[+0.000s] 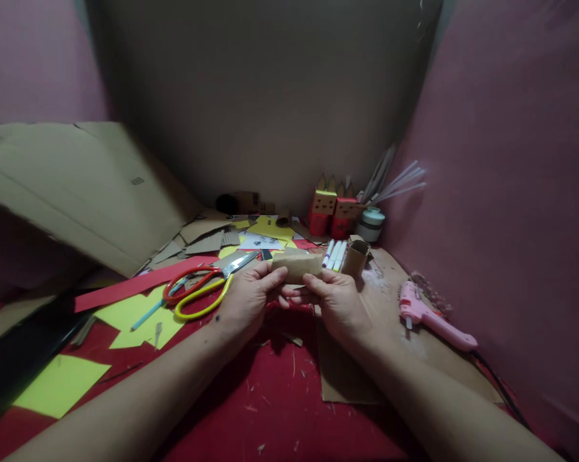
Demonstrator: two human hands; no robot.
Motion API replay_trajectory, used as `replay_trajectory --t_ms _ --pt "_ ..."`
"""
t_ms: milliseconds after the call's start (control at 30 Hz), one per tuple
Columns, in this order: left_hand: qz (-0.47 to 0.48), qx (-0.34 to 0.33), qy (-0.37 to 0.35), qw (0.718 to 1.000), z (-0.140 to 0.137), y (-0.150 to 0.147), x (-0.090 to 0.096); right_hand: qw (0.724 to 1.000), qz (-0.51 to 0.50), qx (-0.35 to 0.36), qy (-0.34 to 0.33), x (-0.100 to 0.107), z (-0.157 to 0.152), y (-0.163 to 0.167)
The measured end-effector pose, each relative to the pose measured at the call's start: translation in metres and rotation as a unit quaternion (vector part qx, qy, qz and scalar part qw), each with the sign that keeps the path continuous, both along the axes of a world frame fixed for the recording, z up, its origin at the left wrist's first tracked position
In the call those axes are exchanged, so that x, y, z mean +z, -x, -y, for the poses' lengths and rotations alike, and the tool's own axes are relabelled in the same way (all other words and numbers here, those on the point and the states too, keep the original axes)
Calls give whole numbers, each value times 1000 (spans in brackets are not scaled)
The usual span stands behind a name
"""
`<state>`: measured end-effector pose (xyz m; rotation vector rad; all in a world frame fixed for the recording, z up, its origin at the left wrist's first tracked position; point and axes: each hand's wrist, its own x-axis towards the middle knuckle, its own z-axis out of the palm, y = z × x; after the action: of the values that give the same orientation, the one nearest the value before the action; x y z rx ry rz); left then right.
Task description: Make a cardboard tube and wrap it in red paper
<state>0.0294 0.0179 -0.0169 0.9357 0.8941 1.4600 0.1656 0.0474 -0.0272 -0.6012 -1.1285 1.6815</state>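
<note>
Between my two hands is a small brown piece of cardboard point(296, 266), held level above the red table surface point(251, 410). My left hand point(251, 292) pinches its left end, thumb on the near face. At the right end, my right hand point(340, 298) grips it the same way. The fingers behind and under the piece are partly hidden. Scissors point(203, 292) with one red and one yellow handle lie just left of my left hand. Several markers point(335, 255) and a cardboard tube point(355, 258) are just beyond my right hand.
A pink glue gun point(431, 314) with a cord rests on a cardboard sheet point(390, 308) at right. Yellow paper point(61, 385), a red strip point(140, 285) and a blue pen point(147, 314) lie left. Behind stand two red-based box figures point(322, 212) and a lidded jar point(370, 224).
</note>
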Motion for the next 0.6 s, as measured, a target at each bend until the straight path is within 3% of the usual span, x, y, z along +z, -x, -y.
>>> replay_trajectory --t_ms 433,600 --pt "-70 -6 32 997 8 1 9 999 33 30 -2 3 2 -3" --pt "-71 -13 53 996 11 -2 9 998 43 24 -36 6 8 -2"
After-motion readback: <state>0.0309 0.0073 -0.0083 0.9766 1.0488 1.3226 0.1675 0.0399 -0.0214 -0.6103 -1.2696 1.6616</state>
